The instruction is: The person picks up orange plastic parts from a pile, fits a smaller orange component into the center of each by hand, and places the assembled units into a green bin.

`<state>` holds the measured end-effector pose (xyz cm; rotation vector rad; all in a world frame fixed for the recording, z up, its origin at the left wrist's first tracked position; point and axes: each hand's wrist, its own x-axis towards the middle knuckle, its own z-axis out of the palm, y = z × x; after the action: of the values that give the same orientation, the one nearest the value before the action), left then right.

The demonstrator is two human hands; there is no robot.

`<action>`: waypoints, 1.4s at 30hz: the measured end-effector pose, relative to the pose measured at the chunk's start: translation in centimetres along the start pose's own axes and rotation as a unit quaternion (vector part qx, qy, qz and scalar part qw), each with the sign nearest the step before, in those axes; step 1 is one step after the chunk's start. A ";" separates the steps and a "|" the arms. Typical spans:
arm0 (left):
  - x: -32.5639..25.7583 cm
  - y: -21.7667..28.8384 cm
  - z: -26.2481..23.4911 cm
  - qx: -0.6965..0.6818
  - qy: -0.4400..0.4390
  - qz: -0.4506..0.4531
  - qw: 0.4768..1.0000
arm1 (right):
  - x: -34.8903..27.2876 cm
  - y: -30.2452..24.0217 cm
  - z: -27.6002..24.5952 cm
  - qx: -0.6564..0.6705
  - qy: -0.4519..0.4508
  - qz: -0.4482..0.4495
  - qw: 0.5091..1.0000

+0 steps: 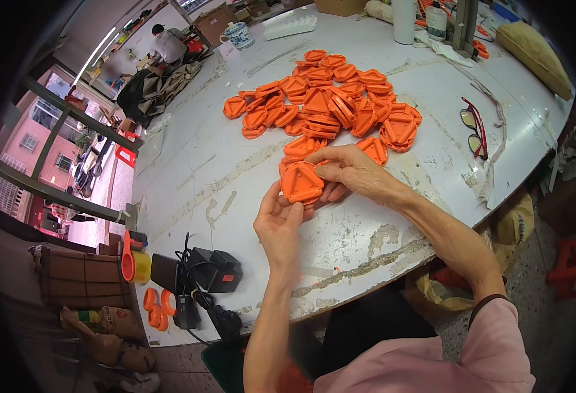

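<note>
Both my hands hold one orange round plastic part with a raised triangle on its face, just above the white table. From the near left, my left hand grips its lower left edge between thumb and fingers. My right hand closes on its right edge, thumb and forefinger at the rim. Right behind my hands spreads a heap of similar orange parts, several stacked or leaning on each other. One of these lies close beyond my right wrist.
Red-framed glasses lie on the right. Near left are a black power adapter with cables, orange rings and a yellow tape roll. A white bottle and a patterned mug stand far back. Another person sits at far left.
</note>
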<state>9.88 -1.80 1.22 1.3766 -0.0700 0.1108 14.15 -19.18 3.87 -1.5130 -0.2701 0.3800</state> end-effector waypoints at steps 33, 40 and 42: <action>-0.3 0.2 0.2 0.020 -0.016 -0.018 1.000 | -0.1 0.0 -0.4 -0.025 0.009 -0.002 1.000; -0.4 0.4 0.3 0.015 -0.021 -0.008 1.000 | 0.3 0.5 -0.2 -0.046 0.004 -0.026 0.999; -0.4 0.4 0.4 0.012 -0.017 -0.002 1.000 | 0.3 0.4 -0.2 -0.045 0.005 -0.025 0.999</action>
<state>9.44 -2.15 1.65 1.4036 -0.0939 0.0858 14.46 -19.22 3.44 -1.5926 -0.3206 0.3231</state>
